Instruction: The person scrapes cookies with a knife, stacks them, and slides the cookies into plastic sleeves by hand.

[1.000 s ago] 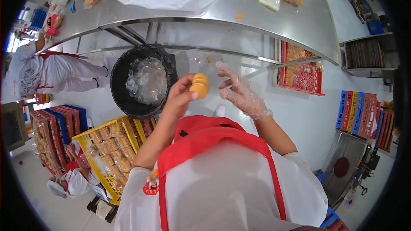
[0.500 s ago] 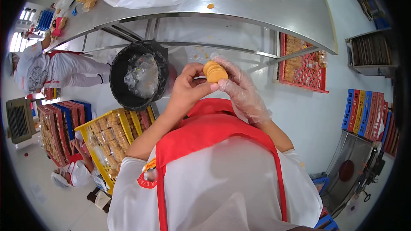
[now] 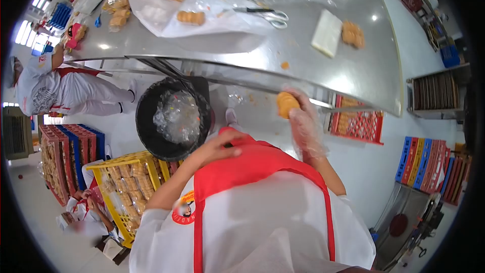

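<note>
My right hand, in a clear plastic glove, grips a short stack of round golden biscuits near the table's front edge. My bare left hand is held low in front of the red apron, empty, with its fingers apart. Beyond them on the steel table, a row of biscuits lies on a white sheet. Scissors lie beside it, close to a dark-handled tool. Farther right are a white flat stack and a biscuit pack.
A black-lined bin holding crumpled plastic stands left of my hands. Below it is a yellow crate of packed biscuits. A red crate sits under the table's right end. One co-worker stands at left; another is lower left.
My left hand has let go of the biscuit stack and drawn back toward the apron. The right hand has carried the stack rightward, away from it. The view has tilted up toward the table.
</note>
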`<state>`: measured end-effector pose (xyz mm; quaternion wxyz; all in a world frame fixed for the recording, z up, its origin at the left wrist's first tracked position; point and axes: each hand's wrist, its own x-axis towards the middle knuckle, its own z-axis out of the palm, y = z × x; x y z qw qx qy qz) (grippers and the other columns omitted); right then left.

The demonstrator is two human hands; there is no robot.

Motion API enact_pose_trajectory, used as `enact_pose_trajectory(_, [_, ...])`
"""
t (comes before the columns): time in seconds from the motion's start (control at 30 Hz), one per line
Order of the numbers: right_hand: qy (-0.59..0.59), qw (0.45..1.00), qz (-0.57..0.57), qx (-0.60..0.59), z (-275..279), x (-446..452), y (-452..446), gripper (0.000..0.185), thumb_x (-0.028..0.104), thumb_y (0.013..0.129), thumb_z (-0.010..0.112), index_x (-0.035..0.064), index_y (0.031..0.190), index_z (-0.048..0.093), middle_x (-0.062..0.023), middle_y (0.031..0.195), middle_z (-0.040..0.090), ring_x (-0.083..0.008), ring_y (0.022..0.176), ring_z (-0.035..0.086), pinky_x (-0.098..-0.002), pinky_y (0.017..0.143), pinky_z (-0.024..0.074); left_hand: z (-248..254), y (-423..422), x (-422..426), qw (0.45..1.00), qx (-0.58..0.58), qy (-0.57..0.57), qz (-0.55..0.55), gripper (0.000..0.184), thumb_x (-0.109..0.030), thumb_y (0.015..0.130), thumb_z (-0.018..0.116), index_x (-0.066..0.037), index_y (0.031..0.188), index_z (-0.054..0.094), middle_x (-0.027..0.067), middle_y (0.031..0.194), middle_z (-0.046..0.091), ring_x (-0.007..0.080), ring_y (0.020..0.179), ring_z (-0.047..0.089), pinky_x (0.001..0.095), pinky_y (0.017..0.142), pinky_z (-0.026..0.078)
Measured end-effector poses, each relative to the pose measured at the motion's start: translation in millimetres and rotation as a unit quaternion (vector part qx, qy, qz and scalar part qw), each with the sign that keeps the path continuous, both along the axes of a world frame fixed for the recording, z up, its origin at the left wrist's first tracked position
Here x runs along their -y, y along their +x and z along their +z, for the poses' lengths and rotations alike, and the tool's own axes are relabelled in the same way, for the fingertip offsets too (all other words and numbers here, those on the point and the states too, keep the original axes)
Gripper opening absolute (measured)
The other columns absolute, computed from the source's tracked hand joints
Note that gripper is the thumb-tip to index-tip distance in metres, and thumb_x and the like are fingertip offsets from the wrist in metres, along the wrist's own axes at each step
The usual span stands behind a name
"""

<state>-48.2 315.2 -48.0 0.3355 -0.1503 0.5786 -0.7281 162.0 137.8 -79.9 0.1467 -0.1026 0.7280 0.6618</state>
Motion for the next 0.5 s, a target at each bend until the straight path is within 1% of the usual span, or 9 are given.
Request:
enact_pose_trajectory(0.07, [0.006, 0.998, -0.024, -0.056, 2.0, 20.8, -25.4, 0.051, 0.008, 0.08, 0.061, 0.0006, 0.13, 0.054, -0.0089, 0.121, 0.056, -0.0197, 0.106, 0.056, -0.0317, 0.097, 0.0455, -45.0, 50.3, 33.2, 0.962, 0.073, 0.24, 0.105, 0.053, -0.026, 0.096, 0.061, -0.001, 0.141, 0.049, 0.0156, 0.146, 0.047, 0.0254, 0.128, 0.049, 0.0375, 0.106, 0.039])
enact_pose_trajectory(0.1, [0.02, 0.995, -0.037, -0.092, 0.9, 32.3, -37.7, 0.05, 0.007, 0.079, 0.062, 0.0002, 0.128, 0.055, -0.0089, 0.119, 0.056, -0.0196, 0.105, 0.056, -0.0318, 0.095, 0.0464, -63.9, 73.2, 46.1, 0.924, 0.105, 0.329, 0.164, 0.051, -0.026, 0.096, 0.061, -0.001, 0.139, 0.05, 0.0155, 0.143, 0.048, 0.025, 0.126, 0.05, 0.0372, 0.105, 0.04])
enact_pose_trajectory(0.13, [0.033, 0.99, -0.052, -0.128, -2.7, 45.3, -51.0, 0.05, 0.007, 0.078, 0.062, -0.0002, 0.127, 0.055, -0.009, 0.117, 0.057, -0.0195, 0.103, 0.057, -0.0318, 0.093, 0.0473, -74.7, 87.8, 57.9, 0.898, 0.13, 0.365, 0.208, 0.05, -0.026, 0.096, 0.061, -0.001, 0.138, 0.051, 0.0154, 0.14, 0.05, 0.0247, 0.124, 0.051, 0.0369, 0.103, 0.041])
enact_pose_trajectory(0.17, [0.047, 0.983, -0.067, -0.163, -7.4, 58.0, -64.0, 0.049, 0.007, 0.078, 0.063, -0.0006, 0.126, 0.055, -0.0091, 0.115, 0.057, -0.0194, 0.101, 0.057, -0.0319, 0.092, 0.0482, -83.8, 101.7, 68.3, 0.887, 0.155, 0.368, 0.233, 0.048, -0.025, 0.096, 0.061, 0.0, 0.136, 0.052, 0.0153, 0.137, 0.051, 0.0243, 0.122, 0.052, 0.0366, 0.102, 0.041])
enact_pose_trajectory(0.2, [0.128, 0.945, -0.091, -0.287, -13.2, 70.0, -78.5, 0.05, 0.01, 0.077, 0.065, -0.0013, 0.124, 0.055, -0.0135, 0.109, 0.058, -0.0242, 0.099, 0.06, -0.0353, 0.089, 0.05, -91.1, 112.5, 77.1, 0.878, 0.179, 0.368, 0.25, 0.047, -0.025, 0.096, 0.061, 0.0, 0.134, 0.052, 0.0152, 0.133, 0.052, 0.0239, 0.119, 0.053, 0.0363, 0.1, 0.042])
enact_pose_trajectory(0.3, [0.267, 0.802, -0.096, -0.525, -0.2, 100.9, -103.4, 0.051, 0.013, 0.076, 0.067, 0.0004, 0.124, 0.056, -0.0181, 0.108, 0.059, -0.0325, 0.098, 0.061, -0.0398, 0.088, 0.051, -99.9, 126.1, 96.8, 0.861, 0.238, 0.352, 0.279, 0.042, -0.024, 0.096, 0.061, 0.001, 0.128, 0.055, 0.0149, 0.124, 0.056, 0.0227, 0.112, 0.056, 0.0354, 0.096, 0.044])
enact_pose_trajectory(0.33, [0.291, 0.796, -0.097, -0.522, -0.2, 108.3, -109.2, 0.052, 0.017, 0.074, 0.069, 0.0029, 0.122, 0.057, -0.0199, 0.109, 0.059, -0.039, 0.1, 0.059, -0.0446, 0.09, 0.0498, -99.4, 129.6, 101.8, 0.857, 0.254, 0.345, 0.287, 0.041, -0.024, 0.096, 0.061, 0.002, 0.127, 0.056, 0.0148, 0.121, 0.058, 0.0223, 0.11, 0.056, 0.0351, 0.095, 0.045])
enact_pose_trajectory(0.43, [0.374, 0.717, -0.074, -0.583, 2.0, 124.5, -117.8, 0.051, 0.02, 0.074, 0.069, 0.0037, 0.121, 0.057, -0.019, 0.108, 0.06, -0.0389, 0.102, 0.058, -0.0462, 0.091, 0.0485, -99.4, 134.4, 115.0, 0.852, 0.291, 0.316, 0.298, 0.037, -0.023, 0.095, 0.061, 0.003, 0.121, 0.059, 0.0146, 0.112, 0.062, 0.0211, 0.103, 0.059, 0.0342, 0.091, 0.047])
enact_pose_trajectory(0.5, [0.398, 0.731, -0.038, -0.553, -3.9, 129.7, -121.6, 0.052, 0.021, 0.074, 0.069, 0.0036, 0.121, 0.058, -0.0189, 0.108, 0.06, -0.0385, 0.103, 0.057, -0.0466, 0.092, 0.0477, -93.1, 126.8, 130.2, 0.861, 0.323, 0.272, 0.283, 0.034, -0.023, 0.095, 0.061, 0.004, 0.118, 0.061, 0.0144, 0.106, 0.064, 0.0203, 0.099, 0.061, 0.0336, 0.088, 0.048])
